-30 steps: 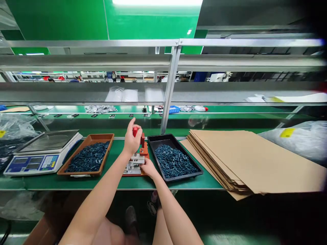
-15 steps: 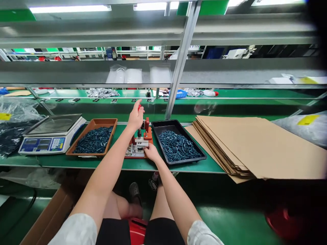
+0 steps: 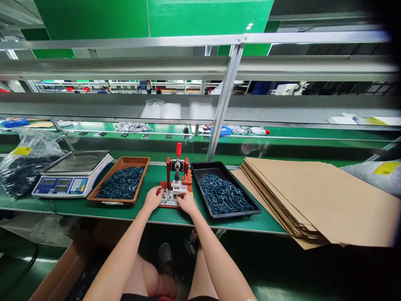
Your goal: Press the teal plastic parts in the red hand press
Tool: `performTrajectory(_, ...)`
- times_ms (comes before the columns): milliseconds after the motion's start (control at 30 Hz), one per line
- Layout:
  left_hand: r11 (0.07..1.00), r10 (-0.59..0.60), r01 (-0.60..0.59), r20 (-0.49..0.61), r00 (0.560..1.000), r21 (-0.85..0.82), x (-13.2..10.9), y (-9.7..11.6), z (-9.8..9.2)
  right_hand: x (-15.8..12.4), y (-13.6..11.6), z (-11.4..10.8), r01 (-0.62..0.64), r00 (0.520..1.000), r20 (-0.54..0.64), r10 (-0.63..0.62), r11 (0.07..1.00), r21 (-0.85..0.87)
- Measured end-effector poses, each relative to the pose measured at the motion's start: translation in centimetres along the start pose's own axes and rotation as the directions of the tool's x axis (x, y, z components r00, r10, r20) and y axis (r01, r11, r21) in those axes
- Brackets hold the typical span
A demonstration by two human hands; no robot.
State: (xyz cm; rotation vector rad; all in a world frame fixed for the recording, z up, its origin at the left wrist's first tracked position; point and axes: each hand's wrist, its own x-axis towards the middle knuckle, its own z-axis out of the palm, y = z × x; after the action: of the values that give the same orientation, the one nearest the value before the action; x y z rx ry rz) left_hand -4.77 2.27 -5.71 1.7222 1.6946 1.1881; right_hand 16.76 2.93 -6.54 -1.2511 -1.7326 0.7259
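A red-based hand press [image 3: 177,177] stands on the green bench, with its red-knobbed lever [image 3: 178,149] upright. My left hand [image 3: 153,199] rests at the front left of the press's metal jig, fingers curled down against it. My right hand [image 3: 188,203] sits on the jig's front right, close to my left hand. Both hands cover the front of the jig, so I cannot tell whether either holds a small part. A brown tray [image 3: 125,159] of dark blue parts lies left of the press, and a black tray [image 3: 206,166] of similar parts lies to its right.
A digital scale [image 3: 72,186] stands left of the brown tray, beside a plastic bag of dark parts [image 3: 28,175]. A stack of cardboard sheets [image 3: 313,200] covers the bench's right side. A metal upright [image 3: 224,104] and shelves rise behind the press.
My left hand has let go of the red knob and dropped to the jig. The lever now stands upright. My right hand remains at the jig, and the view has tilted slightly.
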Motion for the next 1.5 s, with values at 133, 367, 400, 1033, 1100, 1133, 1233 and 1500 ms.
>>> performTrajectory(133, 0.988, -0.096, 0.087, -0.063, 0.993, -0.128, 0.6, -0.6, 0.7, 0.1, -0.2, 0.6, -0.046, 0.999, -0.015, 0.045, 0.998, -0.042)
performTrajectory(367, 0.965, -0.174, 0.1, -0.307, 0.936, -0.241, -1.6, 0.2, 0.4, -0.4, -1.8, -0.1, -0.031, 0.983, -0.185, 0.018, 0.997, -0.069)
performTrajectory(400, 0.976, -0.145, 0.066, -0.391, 0.909, -0.209, -3.4, 0.3, 0.5, -1.2, -2.1, -0.2, -0.006, 0.972, -0.234, -0.013, 0.997, -0.081)
performTrajectory(1033, 0.716, -0.58, 0.65, -0.302, 0.757, 0.255, -26.0, -13.7, -18.0, -9.1, -2.5, -10.4, 0.157, 0.959, -0.203, -0.197, 0.968, -0.197)
performTrajectory(1100, 0.733, -0.428, 0.503, -0.264, 0.864, 0.457, -23.4, -13.2, -19.2, -5.9, -0.6, -14.4, -0.004, 0.98, -0.188, -0.066, 0.937, -0.351)
performTrajectory(1133, 0.764, -0.31, 0.398, -0.253, 0.917, 0.507, -21.6, -12.2, -19.2, -4.7, 0.3, -15.6, -0.074, 0.992, -0.124, 0.023, 0.906, -0.417)
performTrajectory(1233, 0.816, 0.008, 0.118, -0.215, 0.977, 0.566, -14.3, -7.3, -17.9, -2.8, 1.9, -16.7, -0.181, 0.96, 0.077, 0.269, 0.808, -0.56)
performTrajectory(1500, 0.68, -0.332, 0.305, -0.091, 0.939, 0.667, 1.9, -1.2, -15.3, -3.5, 0.9, -15.6, -0.3, 0.912, 0.035, 0.409, 0.724, -0.62)
